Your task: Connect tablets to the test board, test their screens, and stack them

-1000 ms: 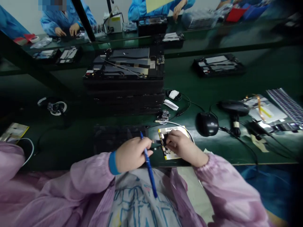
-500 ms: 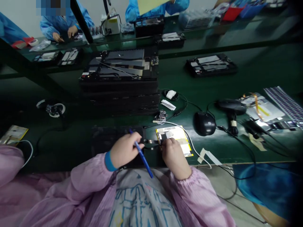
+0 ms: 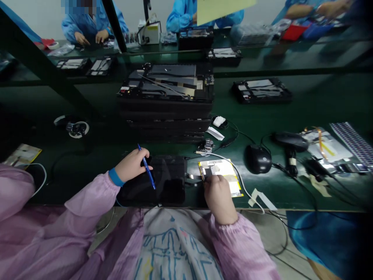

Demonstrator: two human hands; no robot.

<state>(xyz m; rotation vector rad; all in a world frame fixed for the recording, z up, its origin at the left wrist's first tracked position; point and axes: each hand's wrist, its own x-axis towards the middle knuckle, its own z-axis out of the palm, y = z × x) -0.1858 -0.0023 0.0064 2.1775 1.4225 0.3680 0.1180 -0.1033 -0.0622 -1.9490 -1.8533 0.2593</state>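
Observation:
A blue pen (image 3: 148, 171) slants down from my left hand (image 3: 132, 165), which is closed round it and wears a blue wristband. That hand is over the left part of a black glossy screen panel (image 3: 167, 181) lying on the bench. On the right, my right hand (image 3: 220, 196) is closed with its fingertips down at the left edge of a flat white battery-like pack (image 3: 229, 167) with yellow borders. What those fingers grip is hidden. Short ribbon cables (image 3: 194, 177) run between the panel and the pack. A white cable (image 3: 237, 175) curves round the pack's right side.
Behind the panel rises a stack of black device housings (image 3: 166, 105); another housing (image 3: 262, 90) lies back right. A black mouse (image 3: 258, 158), tape strips (image 3: 262, 198) and loose cables lie right. People in blue work across the bench (image 3: 93, 35). A pink-sleeved person (image 3: 17, 182) is close left.
My left hand has moved left with the pen, away from the ribbon cables, uncovering more of the screen panel. My right hand stays at the pack. The whole view has shifted slightly.

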